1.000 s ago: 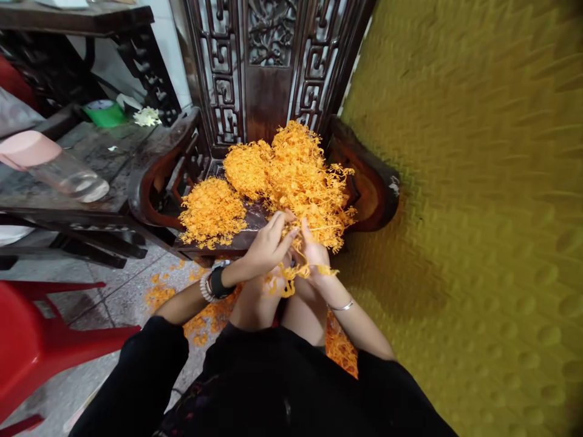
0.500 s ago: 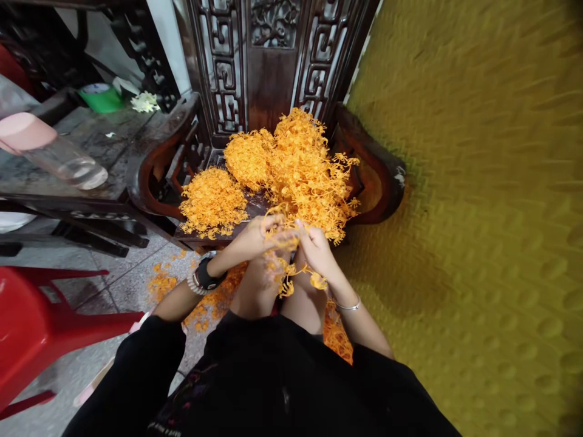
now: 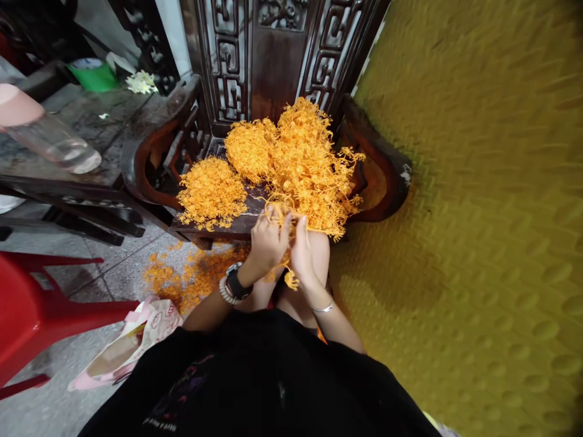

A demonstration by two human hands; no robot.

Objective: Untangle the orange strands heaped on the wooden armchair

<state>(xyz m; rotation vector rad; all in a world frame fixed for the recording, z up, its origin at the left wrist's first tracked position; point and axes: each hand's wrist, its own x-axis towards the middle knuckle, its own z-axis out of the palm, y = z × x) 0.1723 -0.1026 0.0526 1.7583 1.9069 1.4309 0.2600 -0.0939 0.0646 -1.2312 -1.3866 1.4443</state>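
Note:
My left hand [image 3: 268, 241] and my right hand [image 3: 302, 250] are close together over my knees, both closed around a stringy orange plastic flower piece [image 3: 291, 279]. Part of it hangs below the fingers, and thin strands stick out above. Just beyond the hands, a large tangled heap of orange plastic flower pieces [image 3: 312, 167] rests on a dark wooden chair [image 3: 237, 229]. Two smaller heaps lie there too: a rounded heap [image 3: 251, 149] behind and a flatter heap [image 3: 212, 193] at the left. The fingers hide most of what they grip.
Loose orange bits [image 3: 182, 273] litter the tiled floor. At the left are a red plastic stool [image 3: 27, 309], a pink-and-white bag [image 3: 132, 346], and a wooden bench with a bottle [image 3: 59, 142] and green tape roll [image 3: 93, 76]. A textured yellow surface [image 3: 478, 212] borders the right.
Both hands have drawn closer together, the left turning more upright. Less of the orange piece now hangs below them. The view has shifted slightly, showing more of the bag.

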